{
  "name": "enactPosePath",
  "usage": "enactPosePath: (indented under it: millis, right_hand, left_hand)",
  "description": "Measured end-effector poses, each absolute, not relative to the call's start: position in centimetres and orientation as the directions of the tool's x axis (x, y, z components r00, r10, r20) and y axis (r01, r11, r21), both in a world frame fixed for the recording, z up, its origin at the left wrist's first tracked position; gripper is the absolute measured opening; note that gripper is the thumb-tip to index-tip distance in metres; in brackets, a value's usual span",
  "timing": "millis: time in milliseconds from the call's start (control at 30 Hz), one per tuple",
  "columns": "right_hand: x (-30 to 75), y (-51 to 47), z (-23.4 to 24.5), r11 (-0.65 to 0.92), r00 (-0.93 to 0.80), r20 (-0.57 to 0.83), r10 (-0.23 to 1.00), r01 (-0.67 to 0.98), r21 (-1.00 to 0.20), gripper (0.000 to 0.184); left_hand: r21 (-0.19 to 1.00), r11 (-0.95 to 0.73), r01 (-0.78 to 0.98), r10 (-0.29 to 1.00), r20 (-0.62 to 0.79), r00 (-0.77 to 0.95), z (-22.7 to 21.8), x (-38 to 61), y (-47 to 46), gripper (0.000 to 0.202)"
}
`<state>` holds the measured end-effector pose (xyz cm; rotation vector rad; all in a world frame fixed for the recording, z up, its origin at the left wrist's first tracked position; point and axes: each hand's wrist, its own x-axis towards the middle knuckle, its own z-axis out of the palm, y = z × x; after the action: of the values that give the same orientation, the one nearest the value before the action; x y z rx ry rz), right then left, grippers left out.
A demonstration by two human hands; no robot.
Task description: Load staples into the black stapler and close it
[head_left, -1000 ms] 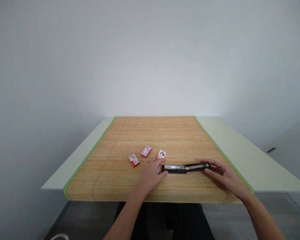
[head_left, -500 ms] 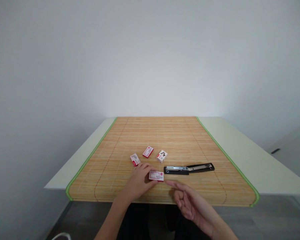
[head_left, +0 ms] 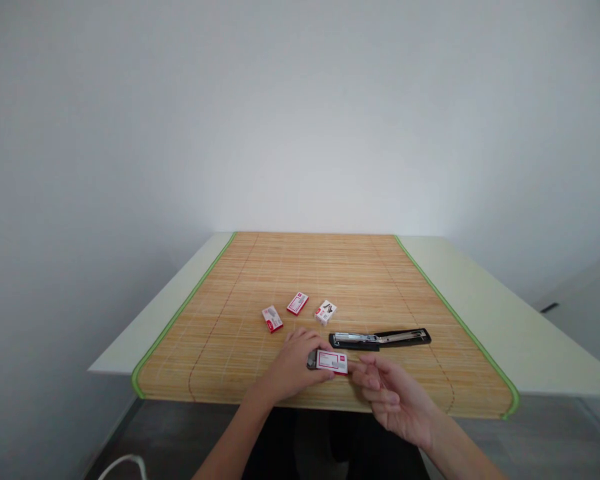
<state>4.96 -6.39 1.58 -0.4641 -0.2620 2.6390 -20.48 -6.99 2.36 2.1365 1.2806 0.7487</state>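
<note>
A small red-and-white staple box (head_left: 331,361) is held just above the bamboo mat (head_left: 230,333), near its front edge. My left hand (head_left: 295,367) grips the box's left end, where a grey inner tray shows. My right hand (head_left: 395,398) touches its right end with thumb and fingertips, palm turned up. A black stapler (head_left: 380,339) lies swung open flat on the mat, just behind the box and apart from both hands.
Three more small staple boxes lie on the mat behind my left hand: staple box (head_left: 272,319), staple box (head_left: 297,303) and staple box (head_left: 325,311). The mat covers a pale table (head_left: 485,320) against a white wall. A white cable (head_left: 125,465) shows on the floor at lower left.
Both hands have left the stapler. My left hand picked up a staple box and brought it toward me and to the right; my right hand swung in from the stapler to meet it.
</note>
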Motion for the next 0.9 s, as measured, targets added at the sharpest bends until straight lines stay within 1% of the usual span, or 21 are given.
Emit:
enactPosePath:
  millis: [67,133,167,233,333,367,433,500,567,633,733,800,833,900]
  right_hand:
    - [5.3,-6.2,1.6,-0.887,-0.842,-0.293,0.454,-0.395,-0.24,0.02]
    - [5.9,-6.1,1.8,-0.878,-0.818,-0.334,0.469,-0.388,-0.281,0.02]
    - [6.4,-6.1,2.1,-0.862,-0.791,-0.364,0.492,-0.383,-0.333,0.021]
    - [7.2,-6.4,2.8,-0.796,-0.702,-0.423,0.573,-0.354,-0.491,0.025]
    - [7.8,-6.8,4.3,-0.619,-0.521,-0.44,0.732,-0.238,-0.749,0.03]
    - [7.8,-6.8,4.8,-0.557,-0.467,-0.425,0.776,-0.19,-0.809,0.033]
    - [7.3,-6.6,5.8,-0.47,-0.402,-0.394,0.827,-0.108,-0.876,0.04]
    - [6.7,-5.9,6.7,-0.441,-0.396,-0.383,0.835,-0.064,-0.895,0.043]
    - [6.1,-5.1,7.4,-0.453,-0.428,-0.394,0.814,-0.041,-0.891,0.043]
    - [5.8,-4.3,8.1,-0.487,-0.457,-0.425,0.781,-0.019,-0.873,0.04]
    - [5.8,-3.2,8.9,-0.56,-0.478,-0.508,0.716,0.04,-0.827,0.037]
    - [5.9,-2.6,9.2,-0.571,-0.486,-0.534,0.692,0.083,-0.817,0.037]
    - [6.0,-2.4,9.2,-0.55,-0.489,-0.528,0.694,0.114,-0.827,0.037]
    - [5.9,-2.0,9.0,-0.442,-0.487,-0.494,0.72,0.226,-0.868,0.036]
  left_hand:
    - [0.688,-0.412,0.598,0.898,0.195,0.395,2.3,-20.4,-6.8,0.039]
    - [0.691,-0.415,0.592,0.898,0.204,0.391,2.2,-20.6,-6.7,0.038]
    - [0.691,-0.411,0.594,0.901,0.209,0.38,2.2,-20.8,-6.7,0.038]
    - [0.686,-0.395,0.611,0.913,0.22,0.343,2.1,-21.0,-6.7,0.035]
    - [0.678,-0.383,0.627,0.923,0.262,0.281,2.1,-20.9,-6.8,0.037]
    - [0.683,-0.386,0.62,0.922,0.284,0.262,2.1,-20.8,-6.8,0.039]
    - [0.7,-0.385,0.602,0.922,0.321,0.217,2.2,-20.2,-6.3,0.042]
    - [0.703,-0.372,0.607,0.926,0.331,0.183,2.4,-19.4,-5.4,0.041]
    - [0.676,-0.365,0.64,0.928,0.317,0.194,2.7,-18.6,-4.2,0.037]
    - [0.634,-0.383,0.672,0.923,0.288,0.254,3.1,-18.0,-3.0,0.031]
    - [0.573,-0.43,0.697,0.902,0.244,0.357,3.4,-17.6,-1.9,0.02]
    - [0.55,-0.44,0.71,0.897,0.238,0.372,3.4,-17.5,-1.7,0.018]
    - [0.545,-0.437,0.716,0.899,0.24,0.366,3.3,-17.5,-1.7,0.018]
    - [0.547,-0.425,0.721,0.905,0.244,0.349,3.1,-17.6,-1.8,0.018]
